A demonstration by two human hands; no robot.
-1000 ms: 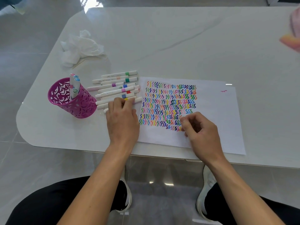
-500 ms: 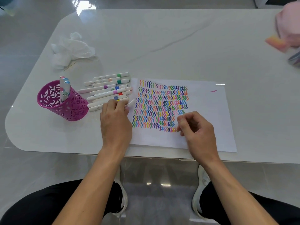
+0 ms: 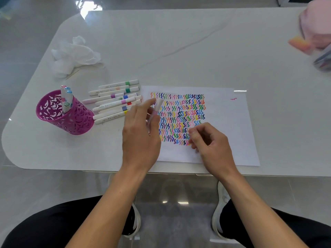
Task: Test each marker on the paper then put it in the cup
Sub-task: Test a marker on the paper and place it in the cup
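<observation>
My left hand (image 3: 141, 135) grips a white marker with a pale pink band (image 3: 156, 109), lifted off the table over the paper's left edge. The white paper (image 3: 229, 126) carries rows of coloured zigzag strokes. My right hand (image 3: 211, 144) rests on the paper's lower part with fingers curled, holding nothing that I can see. Several white markers (image 3: 114, 102) with coloured bands lie in a row left of the paper. The magenta cut-out cup (image 3: 68, 115) stands at the left with three markers (image 3: 66, 97) upright in it.
Crumpled white tissue (image 3: 75, 56) lies behind the markers. A pink object (image 3: 315, 31) and a blurred bundle (image 3: 324, 59) sit at the table's far right. The table's front edge (image 3: 107, 170) runs just below my wrists.
My left hand picked one marker out of the row and lifted it to the right, over the paper's edge. My right hand stayed put on the paper.
</observation>
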